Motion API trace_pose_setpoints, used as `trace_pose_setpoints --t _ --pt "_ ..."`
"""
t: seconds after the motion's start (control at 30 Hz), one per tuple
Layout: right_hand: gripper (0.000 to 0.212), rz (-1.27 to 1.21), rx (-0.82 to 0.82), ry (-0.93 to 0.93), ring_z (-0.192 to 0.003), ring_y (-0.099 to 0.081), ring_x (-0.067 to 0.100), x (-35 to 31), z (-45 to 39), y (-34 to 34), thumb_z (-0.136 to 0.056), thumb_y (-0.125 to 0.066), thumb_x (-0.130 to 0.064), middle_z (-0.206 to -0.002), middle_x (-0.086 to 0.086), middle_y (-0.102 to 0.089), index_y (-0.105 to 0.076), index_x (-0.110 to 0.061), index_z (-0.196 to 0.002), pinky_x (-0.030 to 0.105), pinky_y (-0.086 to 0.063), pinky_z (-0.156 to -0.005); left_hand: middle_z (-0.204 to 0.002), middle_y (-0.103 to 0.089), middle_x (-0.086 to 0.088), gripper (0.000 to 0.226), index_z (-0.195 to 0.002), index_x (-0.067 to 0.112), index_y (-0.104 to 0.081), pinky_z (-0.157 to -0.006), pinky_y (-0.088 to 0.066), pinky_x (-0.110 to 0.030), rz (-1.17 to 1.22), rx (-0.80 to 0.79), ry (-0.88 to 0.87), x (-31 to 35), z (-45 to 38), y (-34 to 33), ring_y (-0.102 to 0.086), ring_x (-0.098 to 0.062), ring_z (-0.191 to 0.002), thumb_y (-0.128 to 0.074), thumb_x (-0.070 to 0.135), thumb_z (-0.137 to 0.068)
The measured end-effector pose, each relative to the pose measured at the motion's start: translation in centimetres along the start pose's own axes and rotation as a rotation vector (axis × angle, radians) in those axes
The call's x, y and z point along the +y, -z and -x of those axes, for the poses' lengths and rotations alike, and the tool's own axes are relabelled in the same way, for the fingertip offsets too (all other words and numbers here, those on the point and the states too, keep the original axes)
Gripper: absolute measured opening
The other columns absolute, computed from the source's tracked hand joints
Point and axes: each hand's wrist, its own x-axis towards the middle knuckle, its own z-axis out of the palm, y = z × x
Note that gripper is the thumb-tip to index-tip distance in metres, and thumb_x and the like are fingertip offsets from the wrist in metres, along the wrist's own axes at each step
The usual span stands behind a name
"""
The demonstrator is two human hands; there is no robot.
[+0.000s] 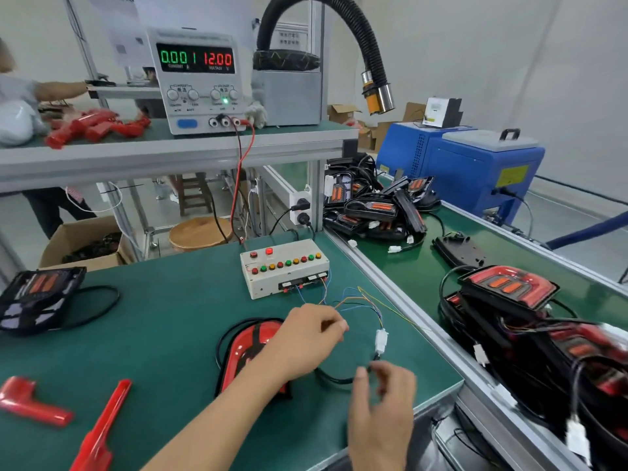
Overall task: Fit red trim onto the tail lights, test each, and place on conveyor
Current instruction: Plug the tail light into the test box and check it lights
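While left hand [302,338] rests curled over the tail light [249,348] on the tabletop [153,334] | right hand [380,396] fingers pinch black cable [334,378] | white connector [380,339] beside | supply reads 12.00

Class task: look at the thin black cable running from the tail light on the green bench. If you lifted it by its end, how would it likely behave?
The black cable would probably droop, since it already lies in loose curves. It looks light. Pulling it might drag the tail light it joins.
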Motion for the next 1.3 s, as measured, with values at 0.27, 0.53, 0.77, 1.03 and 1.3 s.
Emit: trace_pose_setpoints --t 0.27,0.53,0.77,1.03,1.3 --pt "0.021 0.312 -0.357 -0.264 -0.090 -0.065 0.028 0.5 -6.2 0.1 -0.092 -0.063 -0.045 -0.087 -0.005 -0.071 -0.060 -0.025 -0.092 0.037 -0.045 -0.074 -0.082 -0.064 -0.011 0.026 -0.078 0.004 -0.059 -0.079 -0.050 -0.037 0.203 -0.008 0.228 0.8 -2.8 -5.8 -0.057 -0.026 -0.076 -0.046 0.014 -0.099" --pt "0.015 0.095 -0.282 -0.331 -0.076 -0.065 -0.007 0.1 -6.1 -0.6 -0.090 -0.067 -0.040 -0.072 -0.022 -0.071 -0.073 -0.031 -0.099 0.018 -0.045 -0.068 -0.078 -0.072 -0.011 0.034 -0.094 0.004 -0.067 -0.066 -0.055 -0.027 1.088 -0.154 0.520 1.3 -3.6 -7.1 -0.067 -0.021 -0.061 -0.045 0.025 -0.110" --pt "0.020 0.063 -0.216 -0.303 -0.080 -0.067 0.004 -0.4 -6.1 -0.9 -0.094 -0.063 -0.043 -0.076 -0.017 -0.072 -0.075 -0.028 -0.098 0.025 -0.045 -0.071 -0.077 -0.071 -0.009 0.033 -0.096 0.003 -0.068 -0.068 -0.056 -0.026 1.124 -0.148 0.524 1.9 -3.1 -6.3 -0.069 -0.018 -0.062 -0.046 0.023 -0.109" --pt "0.034 0.285 -0.352 -0.185 -0.084 -0.065 0.027 -0.4 -6.1 -1.3 -0.101 -0.047 -0.051 -0.082 -0.006 -0.073 -0.069 -0.026 -0.090 0.034 -0.039 -0.070 -0.072 -0.067 -0.004 0.034 -0.087 0.010 -0.063 -0.066 -0.054 -0.027 1.161 -0.114 0.641 1.9 -3.2 -5.7 -0.064 -0.015 -0.060 -0.046 0.030 -0.109" --pt "0.042 0.410 -0.364 -0.101 -0.077 -0.062 0.035 -0.6 -5.8 -1.5 -0.097 -0.049 -0.054 -0.069 0.003 -0.068 -0.055 -0.021 -0.072 0.038 -0.037 -0.064 -0.058 -0.061 -0.005 0.040 -0.079 0.007 -0.063 -0.057 -0.050 -0.027 1.177 -0.012 0.770 0.9 -3.6 -6.7 -0.058 -0.018 -0.051 -0.050 0.031 -0.107"
